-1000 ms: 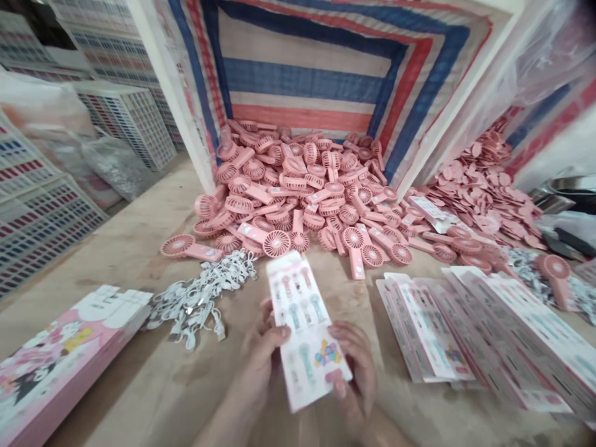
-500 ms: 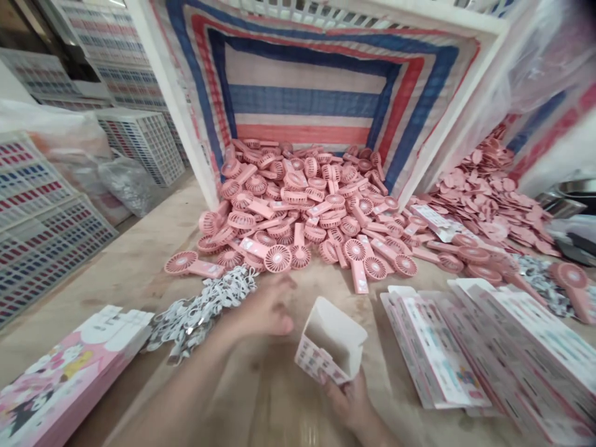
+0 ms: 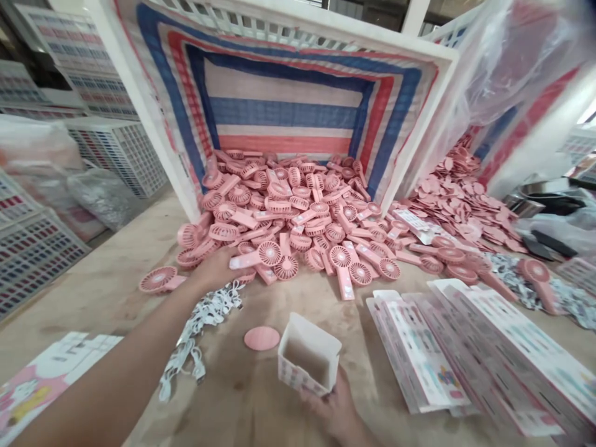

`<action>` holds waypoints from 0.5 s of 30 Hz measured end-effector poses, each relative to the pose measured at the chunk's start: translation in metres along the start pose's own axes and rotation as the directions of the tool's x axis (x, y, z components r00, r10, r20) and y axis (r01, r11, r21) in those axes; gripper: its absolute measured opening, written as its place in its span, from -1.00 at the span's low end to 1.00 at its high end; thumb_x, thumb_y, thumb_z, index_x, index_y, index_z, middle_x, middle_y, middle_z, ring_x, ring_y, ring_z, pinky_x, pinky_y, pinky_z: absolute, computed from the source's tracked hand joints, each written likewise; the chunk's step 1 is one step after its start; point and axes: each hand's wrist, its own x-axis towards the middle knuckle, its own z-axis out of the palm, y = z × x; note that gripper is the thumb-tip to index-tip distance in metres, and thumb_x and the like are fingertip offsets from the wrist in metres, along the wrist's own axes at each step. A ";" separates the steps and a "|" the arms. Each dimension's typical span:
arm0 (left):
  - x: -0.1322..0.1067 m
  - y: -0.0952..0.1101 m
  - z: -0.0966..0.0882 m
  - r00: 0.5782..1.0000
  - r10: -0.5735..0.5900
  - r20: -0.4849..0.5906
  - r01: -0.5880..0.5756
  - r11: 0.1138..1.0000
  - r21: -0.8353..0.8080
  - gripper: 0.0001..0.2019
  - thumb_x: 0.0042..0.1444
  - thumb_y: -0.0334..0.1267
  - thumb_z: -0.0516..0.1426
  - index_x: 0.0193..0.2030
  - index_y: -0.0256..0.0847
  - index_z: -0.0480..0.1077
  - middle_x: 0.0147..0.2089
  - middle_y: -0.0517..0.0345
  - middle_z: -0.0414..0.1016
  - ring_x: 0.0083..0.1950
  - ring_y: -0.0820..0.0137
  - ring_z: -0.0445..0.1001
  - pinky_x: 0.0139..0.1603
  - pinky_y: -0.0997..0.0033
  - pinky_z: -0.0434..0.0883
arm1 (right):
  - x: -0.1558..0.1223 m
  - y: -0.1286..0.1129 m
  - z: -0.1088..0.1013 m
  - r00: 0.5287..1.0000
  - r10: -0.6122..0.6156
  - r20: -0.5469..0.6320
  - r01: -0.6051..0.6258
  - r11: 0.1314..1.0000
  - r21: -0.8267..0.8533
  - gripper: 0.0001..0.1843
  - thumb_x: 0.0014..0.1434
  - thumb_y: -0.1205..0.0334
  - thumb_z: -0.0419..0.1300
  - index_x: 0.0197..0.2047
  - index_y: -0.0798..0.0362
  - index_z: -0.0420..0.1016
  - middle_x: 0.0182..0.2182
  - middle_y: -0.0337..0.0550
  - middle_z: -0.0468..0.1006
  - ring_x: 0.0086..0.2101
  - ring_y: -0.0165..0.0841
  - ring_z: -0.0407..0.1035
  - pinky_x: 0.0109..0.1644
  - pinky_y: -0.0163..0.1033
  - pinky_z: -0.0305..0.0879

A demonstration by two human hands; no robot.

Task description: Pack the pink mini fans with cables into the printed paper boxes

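Observation:
My left hand (image 3: 213, 271) reaches into the front of a heap of pink handheld fans (image 3: 298, 214), its fingers closed on the handle end of one pink fan (image 3: 269, 253). My right hand (image 3: 333, 406) holds a small white printed cardboard box (image 3: 298, 377) from below. The box stands open at the top, and its inside looks bare. A round pink disc (image 3: 261, 338) lies on the wooden table top (image 3: 233, 410), just left of the box.
A tangle of white cables (image 3: 198, 338) lies under my left arm. Stacks of flat printed cards (image 3: 419, 347) fill the right, and pink printed packaging (image 3: 41, 388) sits lower left. Pink discs (image 3: 460, 205) lie heaped against striped tarpaulin (image 3: 284, 112). White crates (image 3: 116, 155) stand left.
The flat card held in both hands is now a folded open box in my right hand. My left hand has moved forward to the fans. A pink disc now lies on the table.

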 end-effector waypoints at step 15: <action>-0.085 0.183 -0.057 0.807 -0.018 -0.590 -0.560 0.296 -0.774 -0.85 0.08 -0.29 0.22 -0.28 -0.17 0.31 -0.47 0.23 0.43 -0.64 0.37 0.36 -0.76 0.44 0.24 | 0.006 -0.010 -0.002 1.000 -0.012 -0.024 0.009 0.995 -0.099 -0.32 0.07 -0.29 0.28 0.08 0.04 0.55 -0.04 0.08 0.62 -0.03 -0.06 0.53 0.05 -0.03 0.50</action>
